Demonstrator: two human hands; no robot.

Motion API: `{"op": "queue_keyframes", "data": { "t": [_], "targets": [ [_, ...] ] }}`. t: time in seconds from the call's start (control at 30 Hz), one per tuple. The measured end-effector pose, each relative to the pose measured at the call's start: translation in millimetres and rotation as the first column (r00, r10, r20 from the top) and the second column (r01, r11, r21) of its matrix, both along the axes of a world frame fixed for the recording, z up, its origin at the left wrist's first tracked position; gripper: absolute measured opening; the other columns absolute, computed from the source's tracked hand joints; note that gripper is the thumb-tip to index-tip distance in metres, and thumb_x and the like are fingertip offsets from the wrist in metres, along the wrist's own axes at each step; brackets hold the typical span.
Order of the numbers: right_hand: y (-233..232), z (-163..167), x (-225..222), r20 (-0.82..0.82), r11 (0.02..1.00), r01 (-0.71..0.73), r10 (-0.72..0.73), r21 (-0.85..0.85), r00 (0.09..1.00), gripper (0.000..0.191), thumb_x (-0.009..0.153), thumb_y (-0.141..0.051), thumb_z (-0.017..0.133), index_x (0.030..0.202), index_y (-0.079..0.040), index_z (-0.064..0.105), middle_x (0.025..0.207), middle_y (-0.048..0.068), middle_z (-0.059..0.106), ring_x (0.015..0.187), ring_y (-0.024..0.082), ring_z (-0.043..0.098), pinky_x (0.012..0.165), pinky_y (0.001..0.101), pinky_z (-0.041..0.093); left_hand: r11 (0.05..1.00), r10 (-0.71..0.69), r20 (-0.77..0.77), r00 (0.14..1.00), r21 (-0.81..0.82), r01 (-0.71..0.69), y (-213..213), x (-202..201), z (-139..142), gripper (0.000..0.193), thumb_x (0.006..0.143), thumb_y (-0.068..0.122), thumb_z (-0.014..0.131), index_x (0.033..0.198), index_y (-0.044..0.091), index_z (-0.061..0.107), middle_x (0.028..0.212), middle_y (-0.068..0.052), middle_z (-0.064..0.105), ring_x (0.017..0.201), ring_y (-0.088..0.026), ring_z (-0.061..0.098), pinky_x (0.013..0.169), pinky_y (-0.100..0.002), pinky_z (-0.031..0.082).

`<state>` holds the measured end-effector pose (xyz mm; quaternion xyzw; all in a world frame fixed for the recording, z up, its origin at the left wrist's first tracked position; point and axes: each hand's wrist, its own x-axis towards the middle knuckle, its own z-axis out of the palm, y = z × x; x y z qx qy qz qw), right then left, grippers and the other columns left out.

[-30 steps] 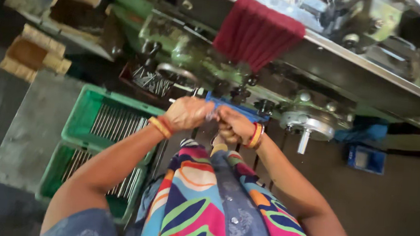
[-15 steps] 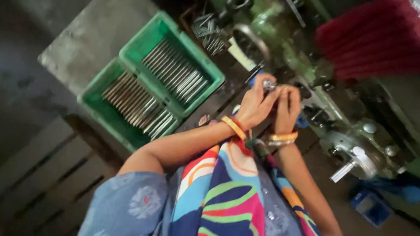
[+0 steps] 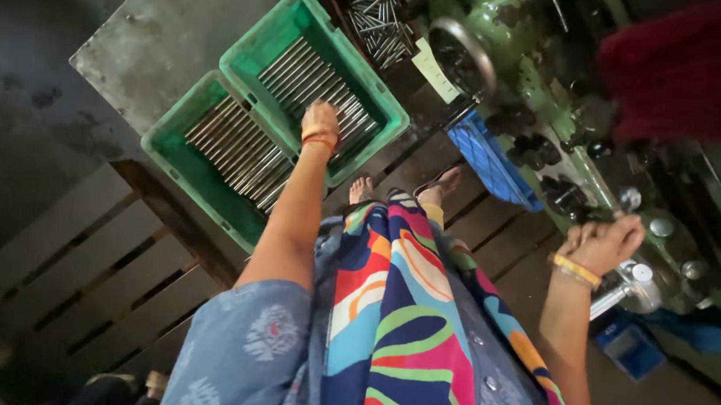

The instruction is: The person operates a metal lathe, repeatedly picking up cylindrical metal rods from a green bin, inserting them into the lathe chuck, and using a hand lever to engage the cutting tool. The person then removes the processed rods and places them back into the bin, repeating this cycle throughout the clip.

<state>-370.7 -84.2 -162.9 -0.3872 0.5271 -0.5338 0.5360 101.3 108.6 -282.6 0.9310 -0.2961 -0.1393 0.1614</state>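
We are splitting our hands apart now: half a second ago both were together at the green metal lathe (image 3: 547, 80). Our left hand (image 3: 322, 117) is reaching down into the nearer green plastic crate (image 3: 254, 30), touching the silver steel rods (image 3: 318, 81) lying there; whether it is grasping one we cannot tell. Our right hand (image 3: 607, 243) is staying clenched on the lathe's lever.

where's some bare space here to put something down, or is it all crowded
Free: the grey metal sheet left of the green crates, and the wooden pallet slats below them. Crowded: both crates hold steel rods, where the left hand reaches; the green machine by the right hand is cluttered.
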Motion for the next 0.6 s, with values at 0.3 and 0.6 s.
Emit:
{"op": "queue_keyframes", "data": {
  "t": [0.3,0.6],
  "targets": [
    [19.0,-12.4,-62.2,-0.048,0.994,0.051,-0.046,0.095,0.998,0.026,0.115,-0.040,0.061,0.115,-0.017,0.048,0.073,-0.002,0.037,0.051,0.009,0.031,0.043,0.0263,0.026,0.859,0.135,0.149,0.979,-0.510,-0.041,97.3,68.9,32.4,0.016,0.089,0.018,0.062,0.094,0.012,0.077,0.100,-0.013,0.075,0.092,-0.036,0.073,0.083,-0.045,0.059],
    [2.7,-27.7,-29.0,-0.014,0.997,-0.034,0.035,0.066,0.999,0.028,0.115,-0.041,0.060,0.117,-0.015,0.050,0.072,0.000,0.040,0.051,0.010,0.035,0.042,0.0255,0.025,0.990,-0.138,0.273,0.952,0.016,0.139,198.0,-25.7,-4.6,0.023,0.083,0.018,0.061,0.103,0.007,0.065,0.097,-0.012,0.065,0.094,-0.033,0.066,0.077,-0.044,0.056]
  ]
}}
